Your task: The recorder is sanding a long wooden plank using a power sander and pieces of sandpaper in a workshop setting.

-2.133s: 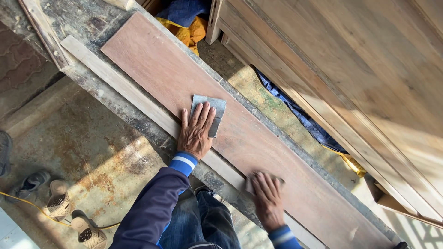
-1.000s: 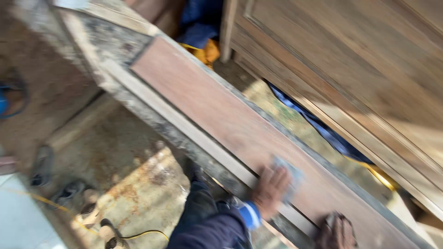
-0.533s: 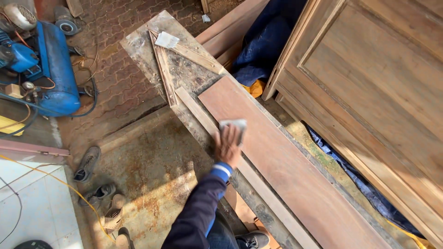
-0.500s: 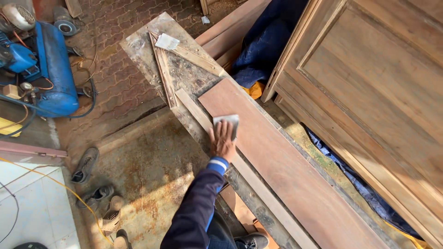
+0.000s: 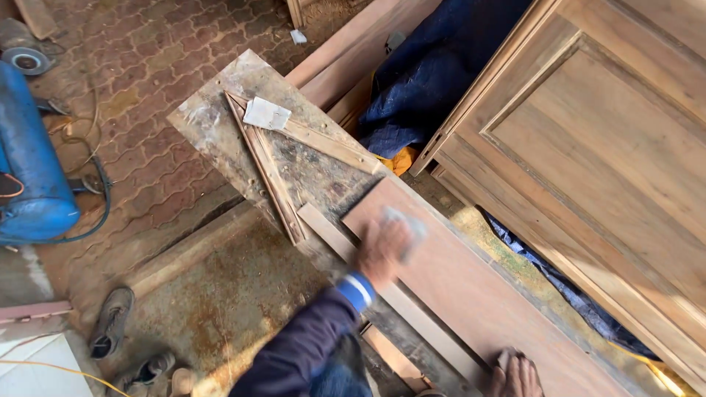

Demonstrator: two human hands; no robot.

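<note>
Compressor tank point(image 5: 29, 169), blue, lies on the paving at far left, with worn shoes point(image 5: 112, 322) on the stained concrete floor point(image 5: 243, 294) below it. Moving right, we see the rough desk point(image 5: 220, 125) carrying a triangle of thin wooden strips point(image 5: 268, 173) and a spare folded sheet of paper point(image 5: 266, 114). Next comes our left hand point(image 5: 382, 250), blurred, pressed flat on a grey sheet of sandpaper point(image 5: 412, 224) near the upper end of the long reddish board point(image 5: 471, 294). We judge the sanding to be well underway: the board's face looks even and matte, though we cannot tell which stretches remain to be worked. Lower right, our right hand point(image 5: 516, 373) rests flat with fingers spread on the board's near edge, steadying it and gripping nothing. At far right leans a large panelled wooden door point(image 5: 603, 147), blue tarpaulin point(image 5: 434, 73) behind it.
</note>
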